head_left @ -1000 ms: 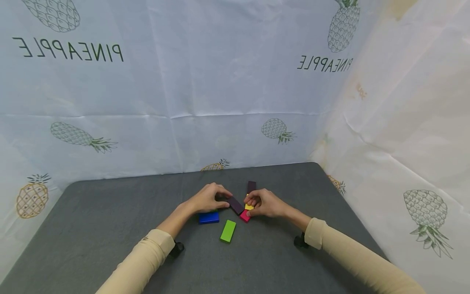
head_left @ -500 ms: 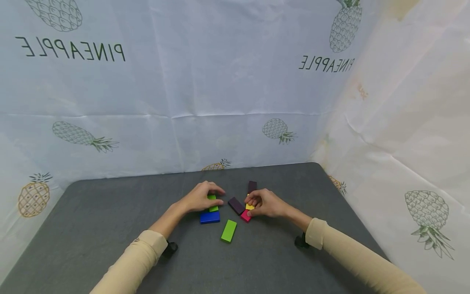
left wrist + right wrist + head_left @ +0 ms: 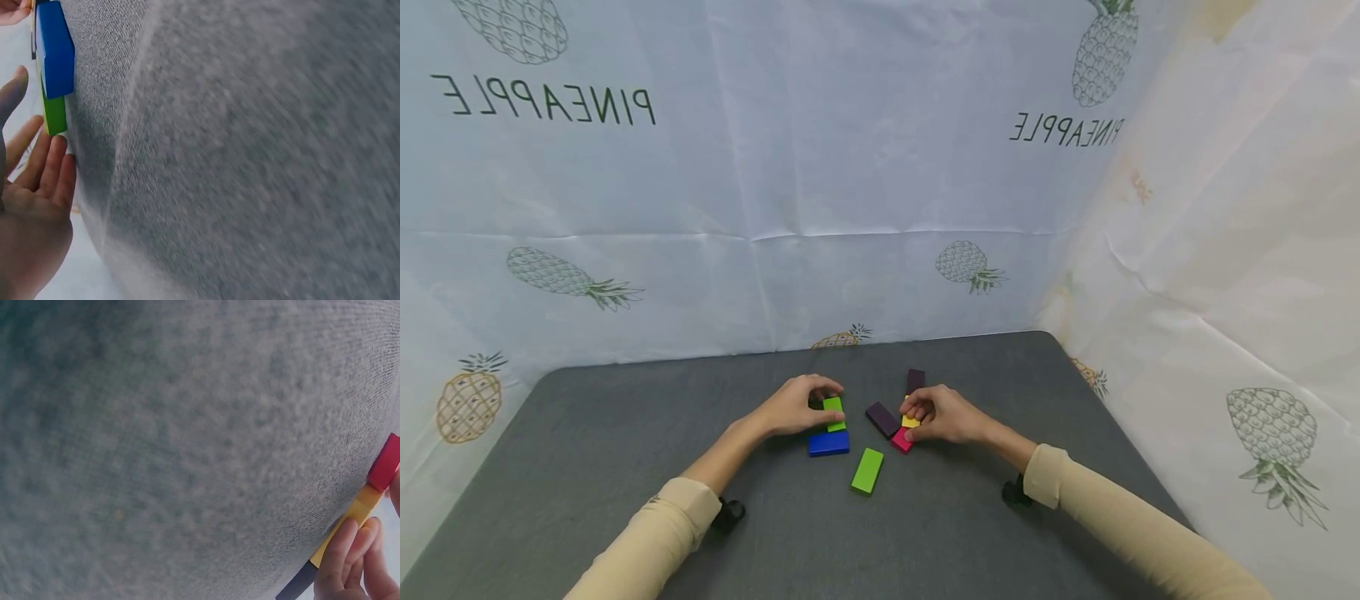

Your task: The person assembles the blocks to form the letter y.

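In the head view my left hand (image 3: 790, 407) is at a lime-green block (image 3: 834, 414), thumb and forefinger spread about it. The left wrist view shows the fingers fairly straight, tips at that block's end. A blue block (image 3: 829, 443) lies against its near end. My right hand (image 3: 946, 415) has its fingers curled on a yellow block (image 3: 364, 501), with the thumb by a red block (image 3: 902, 440). The yellow one is partly hidden by the fingers. A dark block (image 3: 915, 381) continues the row beyond it, while another dark block (image 3: 882, 420) slants up to the red one.
A second lime-green block (image 3: 867, 472) lies alone, nearer to me. All of it is on a dark grey table (image 3: 625, 467). White cloth (image 3: 880, 167) printed with pineapples hangs behind and at the sides.
My left hand has let go of the slanted dark block and moved left to the lime-green block by the blue one. My right hand stays where it was.
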A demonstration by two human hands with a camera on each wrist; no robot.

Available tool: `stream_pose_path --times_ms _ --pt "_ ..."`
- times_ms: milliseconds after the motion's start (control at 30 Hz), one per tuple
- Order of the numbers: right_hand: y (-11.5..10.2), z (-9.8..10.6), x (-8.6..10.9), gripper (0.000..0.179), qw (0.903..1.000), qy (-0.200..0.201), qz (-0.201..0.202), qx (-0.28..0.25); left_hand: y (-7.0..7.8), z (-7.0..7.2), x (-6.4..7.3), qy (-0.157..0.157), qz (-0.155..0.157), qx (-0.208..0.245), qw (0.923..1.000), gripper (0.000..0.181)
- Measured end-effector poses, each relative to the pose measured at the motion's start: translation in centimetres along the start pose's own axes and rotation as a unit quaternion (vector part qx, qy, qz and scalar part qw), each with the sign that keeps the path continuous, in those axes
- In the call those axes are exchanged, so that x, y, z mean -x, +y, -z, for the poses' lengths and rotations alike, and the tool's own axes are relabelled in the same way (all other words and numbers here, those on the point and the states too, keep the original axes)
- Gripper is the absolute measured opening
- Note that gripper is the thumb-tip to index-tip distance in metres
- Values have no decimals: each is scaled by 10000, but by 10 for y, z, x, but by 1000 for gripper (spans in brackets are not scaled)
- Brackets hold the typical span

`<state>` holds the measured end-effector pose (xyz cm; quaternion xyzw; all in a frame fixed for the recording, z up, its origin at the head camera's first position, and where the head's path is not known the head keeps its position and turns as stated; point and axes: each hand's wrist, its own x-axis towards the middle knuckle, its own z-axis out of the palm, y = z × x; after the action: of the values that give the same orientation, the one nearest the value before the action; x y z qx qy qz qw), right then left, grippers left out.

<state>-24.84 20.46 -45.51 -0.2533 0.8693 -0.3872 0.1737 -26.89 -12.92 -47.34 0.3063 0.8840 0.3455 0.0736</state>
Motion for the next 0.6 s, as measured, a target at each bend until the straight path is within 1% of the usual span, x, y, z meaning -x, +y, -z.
stream_pose_path --times_ms 167,333,400,600 --pt "1 -1 -1 36 10000 -5 54 29 -2 3 7 -76 179 73 9998 54" --pt "2 0 -1 36 10000 -2 44 24 -1 3 11 -115 345 173 9992 59" --pt "2 0 -1 36 10000 4 49 21 -1 2 11 -89 399 201 9990 60" --pt "1 0 -1 36 10000 11 55 -4 2 -2 10 46 541 87 9985 59"
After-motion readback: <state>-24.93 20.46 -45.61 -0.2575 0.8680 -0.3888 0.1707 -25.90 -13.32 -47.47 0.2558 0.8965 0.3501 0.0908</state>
